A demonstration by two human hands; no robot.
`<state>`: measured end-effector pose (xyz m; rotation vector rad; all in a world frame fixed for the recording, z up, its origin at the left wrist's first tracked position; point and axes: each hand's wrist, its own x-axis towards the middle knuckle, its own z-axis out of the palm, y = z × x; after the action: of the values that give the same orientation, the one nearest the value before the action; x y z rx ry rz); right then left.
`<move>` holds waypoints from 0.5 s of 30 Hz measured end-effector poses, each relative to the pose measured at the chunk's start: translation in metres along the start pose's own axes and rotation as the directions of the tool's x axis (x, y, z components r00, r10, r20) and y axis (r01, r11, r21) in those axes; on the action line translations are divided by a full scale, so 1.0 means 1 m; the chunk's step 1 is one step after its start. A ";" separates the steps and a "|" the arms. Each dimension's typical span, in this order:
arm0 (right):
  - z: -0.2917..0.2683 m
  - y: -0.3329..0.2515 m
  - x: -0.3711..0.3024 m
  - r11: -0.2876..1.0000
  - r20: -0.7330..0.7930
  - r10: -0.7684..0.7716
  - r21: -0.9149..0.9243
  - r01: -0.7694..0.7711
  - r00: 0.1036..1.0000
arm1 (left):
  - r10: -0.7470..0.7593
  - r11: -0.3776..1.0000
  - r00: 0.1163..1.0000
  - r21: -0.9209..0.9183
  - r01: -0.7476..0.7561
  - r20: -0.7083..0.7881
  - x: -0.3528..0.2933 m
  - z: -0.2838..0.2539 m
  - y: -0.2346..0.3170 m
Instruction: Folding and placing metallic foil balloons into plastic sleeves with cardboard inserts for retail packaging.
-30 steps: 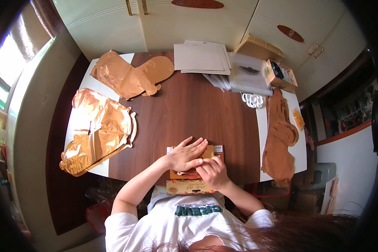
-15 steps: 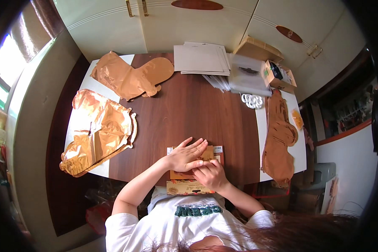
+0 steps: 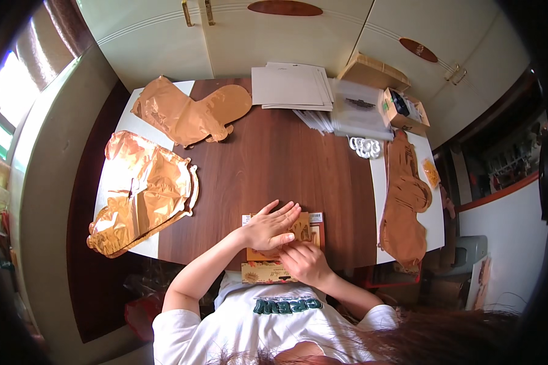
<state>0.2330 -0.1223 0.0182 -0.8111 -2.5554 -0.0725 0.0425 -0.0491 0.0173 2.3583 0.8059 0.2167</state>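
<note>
My left hand (image 3: 269,230) lies flat with fingers stretched, palm down on a small golden-brown folded piece (image 3: 301,229) at the table's near edge. Beneath that piece is a printed cardboard sleeve (image 3: 263,273) in orange and cream, its near flap sticking out over the table edge. Close beside the left thumb, my right hand (image 3: 306,261) is closed, its fingertips pressed together low over the card. What they pinch is hidden.
Flat bronze foil balloons lie at the far left (image 3: 186,115), left (image 3: 149,188) and right (image 3: 403,204). White cards (image 3: 291,85), clear plastic sleeves (image 3: 360,109), a small open box (image 3: 408,112), white rings (image 3: 365,146) and a yellow packet (image 3: 431,173) sit along the back and right.
My right hand has shifted slightly down and its fingers have drawn in toward the card, just below the left thumb. The left hand stays pressed in place.
</note>
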 end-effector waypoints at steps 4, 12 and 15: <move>-0.019 -0.012 -0.004 0.990 0.100 0.067 0.121 -0.079 0.993 | -0.005 1.000 1.000 0.023 0.005 0.004 0.000 0.002 -0.001; -0.016 -0.006 -0.016 0.997 0.132 0.032 0.062 -0.041 0.991 | 0.002 0.939 0.999 0.345 0.012 -0.040 0.007 0.005 0.001; -0.015 -0.001 -0.011 0.996 0.126 0.051 0.066 -0.060 0.991 | 0.008 0.921 0.995 0.388 0.031 -0.099 0.010 0.004 -0.001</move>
<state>0.2464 -0.1323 0.0263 -0.8842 -2.6332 0.0868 0.0514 -0.0447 0.0128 2.7317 0.9856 0.1828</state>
